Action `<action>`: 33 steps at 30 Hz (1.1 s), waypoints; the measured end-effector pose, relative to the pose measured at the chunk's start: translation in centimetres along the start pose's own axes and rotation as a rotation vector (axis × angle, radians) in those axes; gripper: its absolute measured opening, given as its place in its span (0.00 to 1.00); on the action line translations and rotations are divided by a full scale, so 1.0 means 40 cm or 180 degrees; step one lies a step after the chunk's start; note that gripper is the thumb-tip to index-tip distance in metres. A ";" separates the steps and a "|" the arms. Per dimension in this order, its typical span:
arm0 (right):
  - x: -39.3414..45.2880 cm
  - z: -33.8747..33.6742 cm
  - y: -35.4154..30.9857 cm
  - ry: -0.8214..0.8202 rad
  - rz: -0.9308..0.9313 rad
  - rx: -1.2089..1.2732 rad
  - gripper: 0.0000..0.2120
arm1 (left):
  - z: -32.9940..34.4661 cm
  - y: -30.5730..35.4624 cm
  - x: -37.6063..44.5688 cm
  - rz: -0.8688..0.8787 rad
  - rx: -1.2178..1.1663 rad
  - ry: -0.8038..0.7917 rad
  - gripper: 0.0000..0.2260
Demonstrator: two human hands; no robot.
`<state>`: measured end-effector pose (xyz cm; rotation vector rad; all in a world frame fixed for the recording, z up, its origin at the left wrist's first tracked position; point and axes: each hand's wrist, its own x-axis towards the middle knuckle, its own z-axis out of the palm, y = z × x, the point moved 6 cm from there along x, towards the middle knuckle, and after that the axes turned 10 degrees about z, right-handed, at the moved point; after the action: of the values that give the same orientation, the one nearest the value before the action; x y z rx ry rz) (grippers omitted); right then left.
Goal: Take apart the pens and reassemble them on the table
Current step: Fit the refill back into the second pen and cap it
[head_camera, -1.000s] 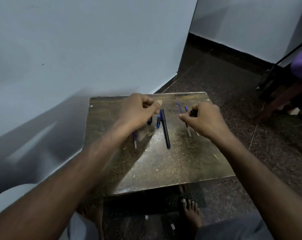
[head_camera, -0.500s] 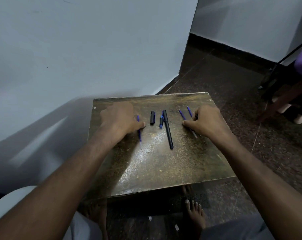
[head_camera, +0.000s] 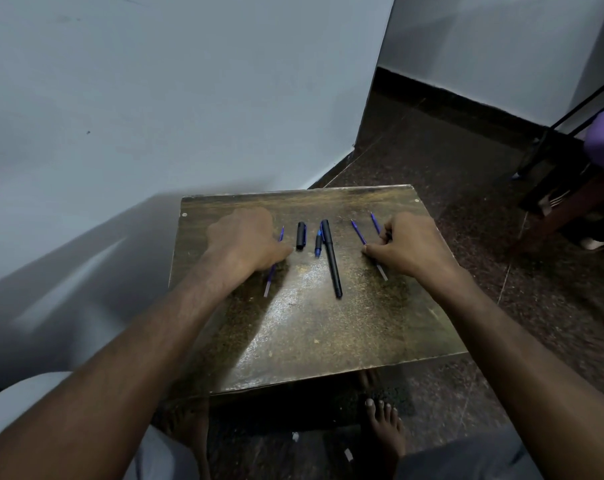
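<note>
Pen parts are lying in a loose row across a worn brown worktop [head_camera: 314, 334] as a seated person is reaching over it with 2 bare arms. The left hand [head_camera: 246, 242] is resting knuckles-up on a thin blue refill [head_camera: 272, 271], its grip curled over it. The right hand [head_camera: 406, 247] is pressing its fingertips onto a second blue refill [head_camera: 358, 232], with a third refill [head_camera: 375, 222] lying just beside it; how firmly this grip is closing cannot be told. Between the hands, a black cap [head_camera: 300, 235], a short black-and-blue tip piece [head_camera: 318, 243] and a long black pen barrel [head_camera: 331, 258] are lying untouched.
</note>
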<state>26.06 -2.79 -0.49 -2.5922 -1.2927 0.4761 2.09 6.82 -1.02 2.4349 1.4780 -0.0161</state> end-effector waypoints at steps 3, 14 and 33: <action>-0.014 -0.005 -0.011 -0.0160 -0.0127 0.0465 0.14 | -0.014 -0.030 0.022 0.0095 -0.0936 0.0008 0.18; -0.084 0.069 -0.093 -0.1548 -0.0532 0.2361 0.04 | -0.025 -0.029 0.058 0.0028 -0.4440 0.1027 0.01; -0.111 0.093 -0.131 -0.1622 -0.0662 0.2034 0.06 | -0.010 -0.008 0.062 0.0291 -0.4806 0.1454 0.01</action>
<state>18.32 -3.10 -1.39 -1.8432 -1.2470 1.3175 2.92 9.20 -1.10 1.2156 0.8452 1.2295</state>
